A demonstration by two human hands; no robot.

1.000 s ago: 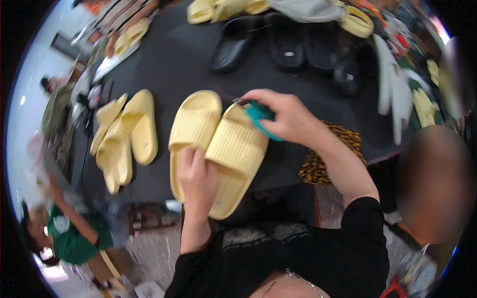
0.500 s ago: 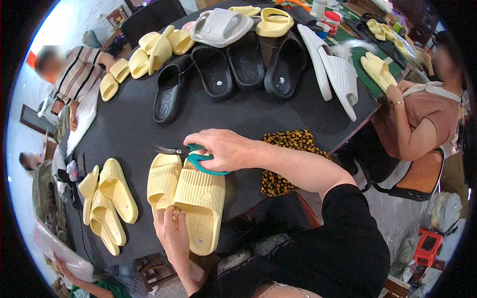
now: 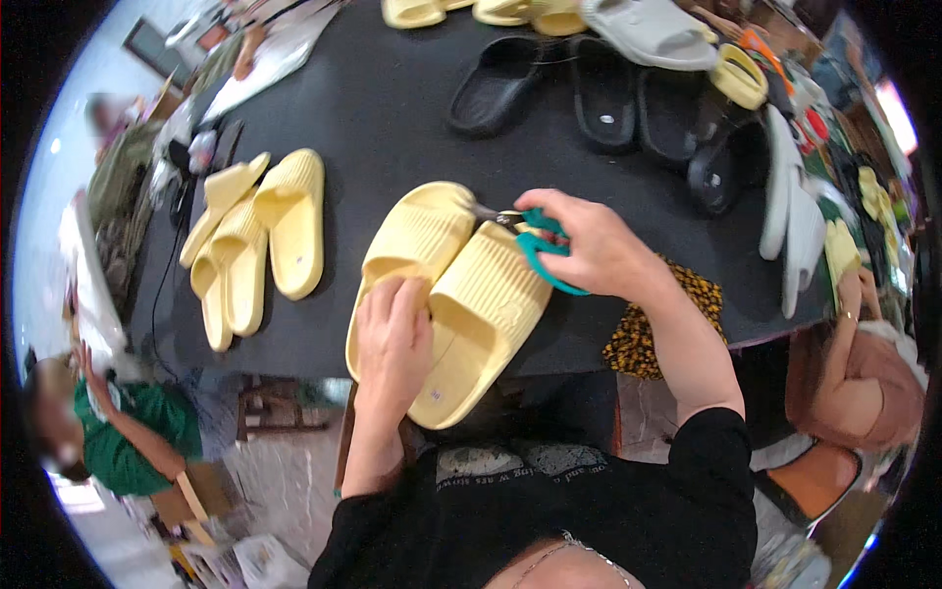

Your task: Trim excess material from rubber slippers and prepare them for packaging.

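A pair of pale yellow ribbed slide slippers (image 3: 498, 285) lies side by side at the table's near edge, toes pointing away and slanting right. My left hand (image 3: 394, 329) is closed on the left slipper (image 3: 417, 231), its fingers at the strap's opening; the fingertips are partly hidden. My right hand (image 3: 601, 245) holds scissors (image 3: 542, 247) by their teal handles. The dark blades reach in between the two toe ends; whether they touch anything there I cannot make out.
More yellow slippers (image 3: 294, 224) lie to the left on the dark table (image 3: 392, 108). Black slides (image 3: 603, 98), a grey slide (image 3: 653, 29) and white slides (image 3: 775, 187) line the far side. A black-and-yellow patterned cloth (image 3: 677, 314) sits beside my right forearm. People sit around the table.
My view has swung, so the table's things sit elsewhere in it. The pair now slants right instead of standing nearly straight. The scissors' blades have come in between the toe ends.
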